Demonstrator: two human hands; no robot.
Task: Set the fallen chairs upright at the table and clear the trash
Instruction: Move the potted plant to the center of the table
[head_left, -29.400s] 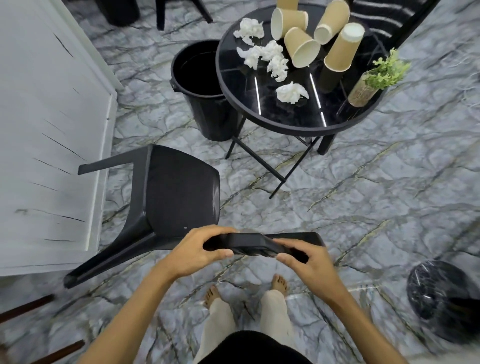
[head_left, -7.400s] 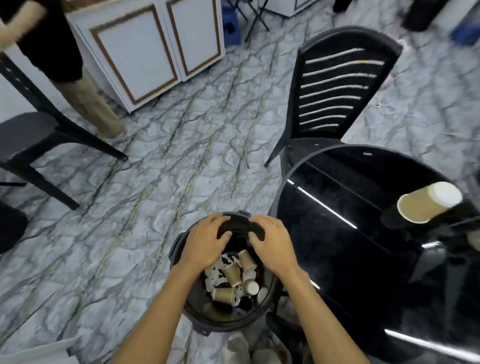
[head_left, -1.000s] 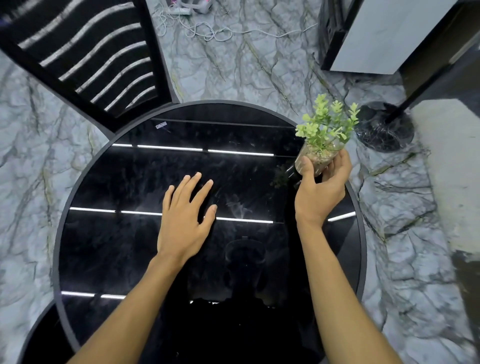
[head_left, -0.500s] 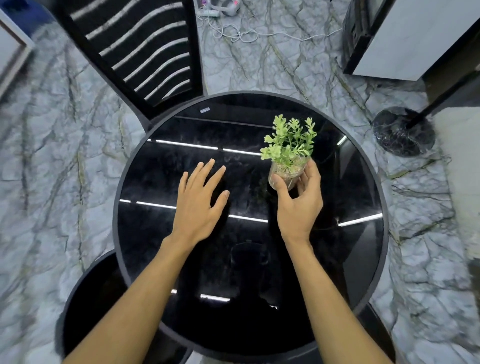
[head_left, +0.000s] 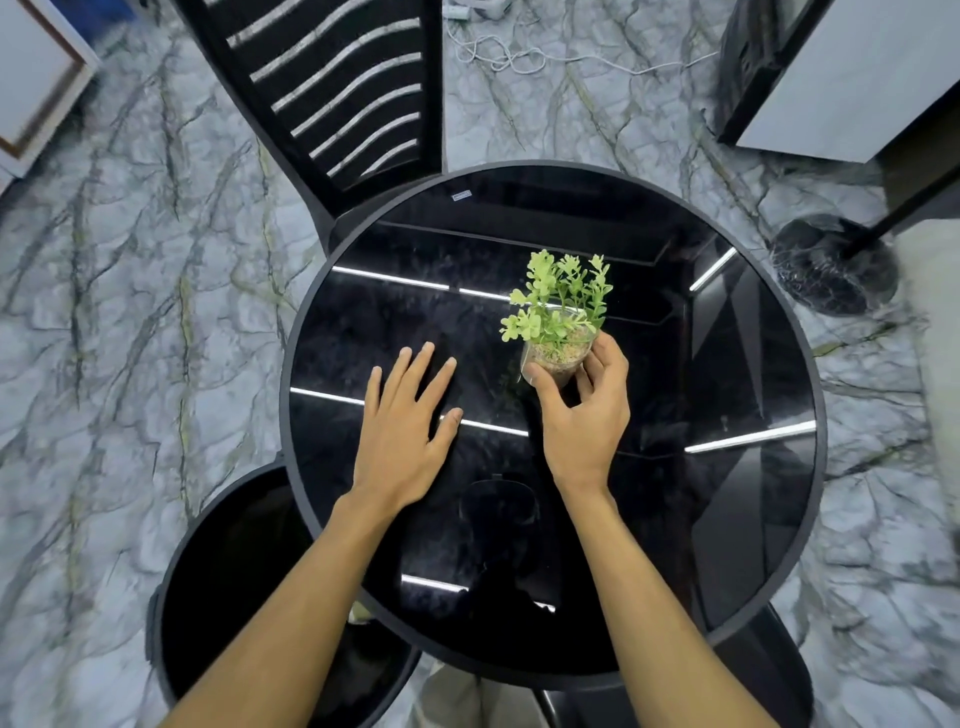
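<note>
A round black glass table (head_left: 727, 545) fills the middle of the view. My right hand (head_left: 584, 415) grips a small clear pot with a green plant (head_left: 558, 312), held upright near the table's centre. My left hand (head_left: 402, 426) lies flat on the glass, fingers spread, holding nothing. A black slatted chair (head_left: 332, 88) stands upright at the table's far left side. A black trash bin (head_left: 234, 587) stands on the floor at the table's near left; its inside is dark and its contents are hidden.
A black round stand base (head_left: 831, 265) sits on the marble floor at the right. A white cable (head_left: 519, 57) lies on the floor beyond the table. A white cabinet (head_left: 31, 78) is at the far left and a dark-framed white panel (head_left: 841, 73) at the far right.
My right hand has carried the plant pot from the table's right edge toward its centre. My left hand has stayed flat on the glass. The view has shifted so the bin shows.
</note>
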